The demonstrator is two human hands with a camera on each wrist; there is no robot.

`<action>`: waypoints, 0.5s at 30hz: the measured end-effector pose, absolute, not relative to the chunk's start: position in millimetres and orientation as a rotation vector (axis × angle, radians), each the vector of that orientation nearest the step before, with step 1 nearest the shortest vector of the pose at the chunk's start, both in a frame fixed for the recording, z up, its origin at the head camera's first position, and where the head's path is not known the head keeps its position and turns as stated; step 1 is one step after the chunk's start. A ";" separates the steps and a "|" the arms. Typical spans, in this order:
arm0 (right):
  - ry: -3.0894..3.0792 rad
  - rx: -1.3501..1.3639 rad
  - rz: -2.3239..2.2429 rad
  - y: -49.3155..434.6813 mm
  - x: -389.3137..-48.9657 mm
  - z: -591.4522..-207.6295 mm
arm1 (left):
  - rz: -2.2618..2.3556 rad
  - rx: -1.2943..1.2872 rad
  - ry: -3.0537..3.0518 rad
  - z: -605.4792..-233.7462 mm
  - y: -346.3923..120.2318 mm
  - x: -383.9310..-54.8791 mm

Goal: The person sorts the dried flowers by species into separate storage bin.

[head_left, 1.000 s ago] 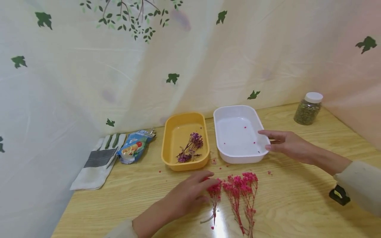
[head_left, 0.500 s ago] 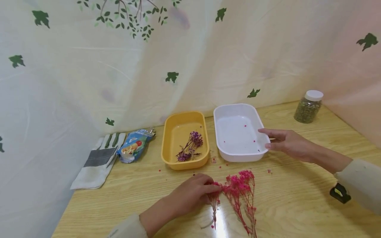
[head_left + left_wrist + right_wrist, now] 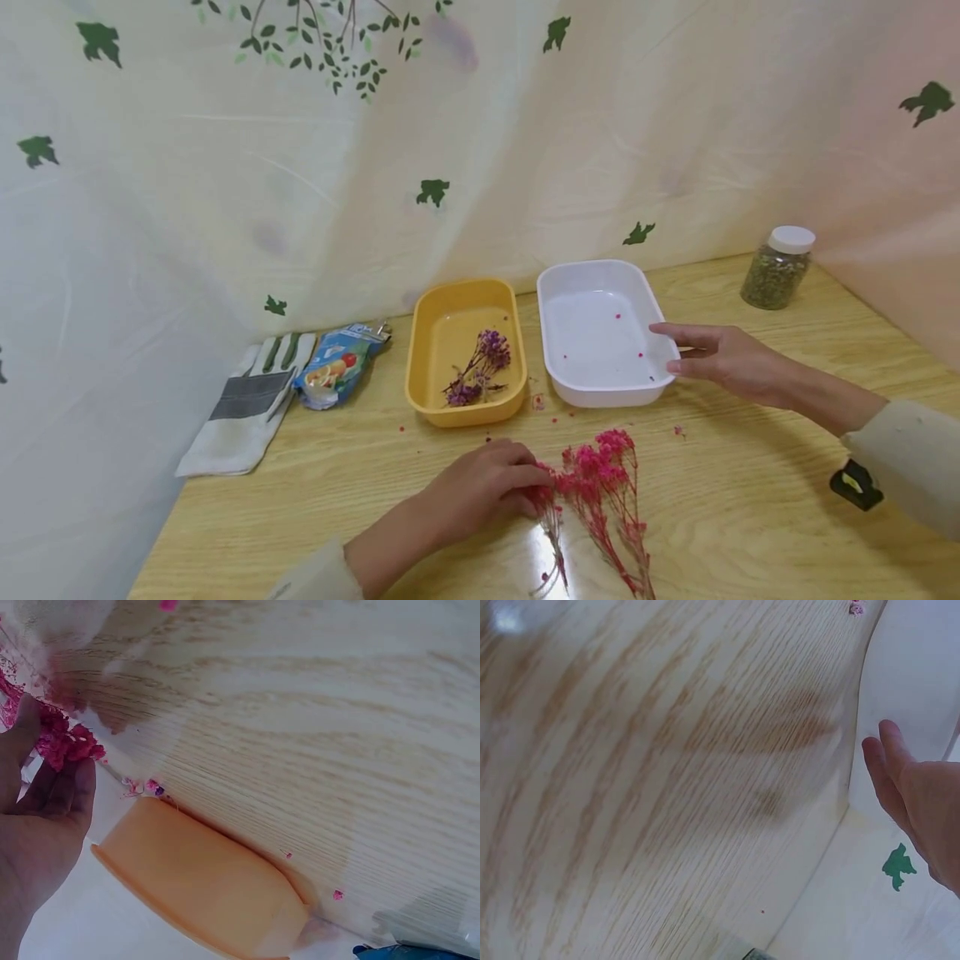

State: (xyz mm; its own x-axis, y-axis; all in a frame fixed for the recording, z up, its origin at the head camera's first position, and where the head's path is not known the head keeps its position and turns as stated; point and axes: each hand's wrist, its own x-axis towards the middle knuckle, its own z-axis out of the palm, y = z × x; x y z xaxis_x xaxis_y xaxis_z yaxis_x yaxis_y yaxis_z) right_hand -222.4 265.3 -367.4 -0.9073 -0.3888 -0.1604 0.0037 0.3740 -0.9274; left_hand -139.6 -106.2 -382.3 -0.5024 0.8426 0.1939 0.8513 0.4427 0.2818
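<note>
Wood-grained, the desk [image 3: 750, 533] is spreading beneath both hands. The white tray [image 3: 607, 397] is sitting just left of the right hand [image 3: 735, 364], whose extended fingers are touching its rim. A pink bunch [image 3: 600, 483] is lying between the hands, toward the wearer. A smaller pink sprig [image 3: 552, 529] is being pinched at its blossoms by the left hand [image 3: 483, 486]. Working well probably means pinching lightly, as the brittle-looking heads may be shedding, and freeing the sprig from the bunch, which seems to be touching it and getting in the way.

Beyond the left hand, the yellow tray [image 3: 468, 418] is holding purple flowers [image 3: 492, 350]; farther left, a white-and-grey glove [image 3: 247, 398] is lying beside a blue packet [image 3: 341, 367]. Beyond the right hand, a lidded jar [image 3: 776, 271] is standing. Tiny flower specks [image 3: 154, 785] are dotting the desk between the hands.
</note>
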 end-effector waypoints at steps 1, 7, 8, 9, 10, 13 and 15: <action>2.286 -0.331 -1.546 265.2 -222.3 -367.0 | -0.556 -1.555 -2.618 -381.8 -106.9 -139.2; 2.265 -0.343 -1.560 265.5 -222.5 -365.6 | -0.682 -1.503 -2.448 -377.6 -110.2 -137.2; 2.265 -0.342 -1.558 265.5 -222.5 -365.5 | -0.708 -1.493 -2.429 -376.4 -110.1 -137.3; 2.266 -0.341 -1.556 265.6 -222.7 -365.6 | -0.722 -1.483 -2.411 -375.2 -109.9 -137.6; 2.266 -0.340 -1.555 265.6 -222.9 -365.7 | -0.736 -1.470 -2.397 -373.8 -109.5 -137.9; 2.265 -0.328 -1.553 265.7 -223.3 -366.0 | -0.734 -1.442 -2.354 -369.4 -108.1 -138.7; 2.261 -0.336 -1.556 265.8 -223.5 -366.3 | -0.726 -1.425 -2.334 -366.1 -106.6 -139.0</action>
